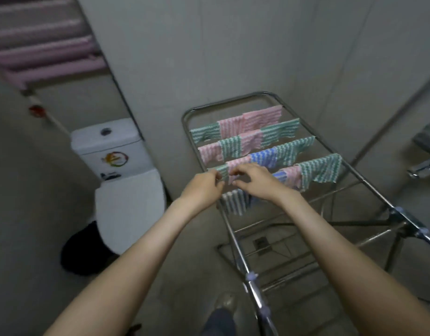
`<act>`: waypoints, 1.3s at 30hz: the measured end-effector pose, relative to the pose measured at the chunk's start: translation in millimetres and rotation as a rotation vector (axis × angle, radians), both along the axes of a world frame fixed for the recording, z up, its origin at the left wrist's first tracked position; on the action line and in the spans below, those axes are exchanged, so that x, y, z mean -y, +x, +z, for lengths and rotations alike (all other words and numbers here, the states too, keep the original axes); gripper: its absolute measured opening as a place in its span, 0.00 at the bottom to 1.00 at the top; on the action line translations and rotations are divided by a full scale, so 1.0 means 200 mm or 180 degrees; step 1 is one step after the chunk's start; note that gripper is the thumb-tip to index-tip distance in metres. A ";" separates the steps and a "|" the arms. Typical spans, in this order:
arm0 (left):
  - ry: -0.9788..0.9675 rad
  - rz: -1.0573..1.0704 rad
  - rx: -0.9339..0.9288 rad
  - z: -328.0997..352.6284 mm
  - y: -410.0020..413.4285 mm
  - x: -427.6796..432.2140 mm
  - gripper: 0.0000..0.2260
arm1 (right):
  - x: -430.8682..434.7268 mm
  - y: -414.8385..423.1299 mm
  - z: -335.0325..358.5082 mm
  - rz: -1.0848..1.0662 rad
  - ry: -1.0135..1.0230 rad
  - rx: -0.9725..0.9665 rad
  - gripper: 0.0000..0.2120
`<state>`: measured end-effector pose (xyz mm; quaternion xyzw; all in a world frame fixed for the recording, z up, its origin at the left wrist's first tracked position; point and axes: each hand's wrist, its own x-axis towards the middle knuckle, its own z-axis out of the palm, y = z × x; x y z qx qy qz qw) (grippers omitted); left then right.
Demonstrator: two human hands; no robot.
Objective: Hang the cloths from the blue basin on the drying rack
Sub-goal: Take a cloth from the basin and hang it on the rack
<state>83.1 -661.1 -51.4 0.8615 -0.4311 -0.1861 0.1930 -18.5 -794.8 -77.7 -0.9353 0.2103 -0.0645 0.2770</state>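
A metal drying rack (235,241) stands in front of me with several pink, green and blue striped cloths (257,139) draped over its far rails. My left hand (204,186) pinches the edge of a green striped cloth (222,171) at the rack's left side. My right hand (254,181) pinches a pink striped cloth (238,164) next to it on the same rail. Below my hands a pale striped cloth (234,202) hangs from a nearer rail. The blue basin is out of view.
A white toilet (126,190) stands to the left of the rack, with a dark bin (80,248) beside it. Pink bars (44,49) are mounted at the upper left. A tap (425,167) shows at the right edge. My shoe (225,303) is on the grey floor.
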 end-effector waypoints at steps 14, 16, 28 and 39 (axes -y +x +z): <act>-0.0394 0.2740 0.0280 0.18 0.12 -1.73 0.10 | -1.53 0.72 0.23 0.2484 0.0318 -0.0131 0.17; -0.0140 0.3077 0.0249 0.18 0.11 -2.03 0.11 | -1.86 0.81 0.25 0.2872 0.0329 -0.0104 0.18; 0.0983 0.4031 -0.0662 0.02 -0.06 -3.22 0.07 | -3.12 1.00 -0.07 0.3705 -0.0713 -0.1807 0.13; 0.1680 0.3766 -0.1221 -0.04 -0.10 -3.25 0.11 | -3.23 1.04 -0.02 0.4260 -0.0541 -0.1540 0.06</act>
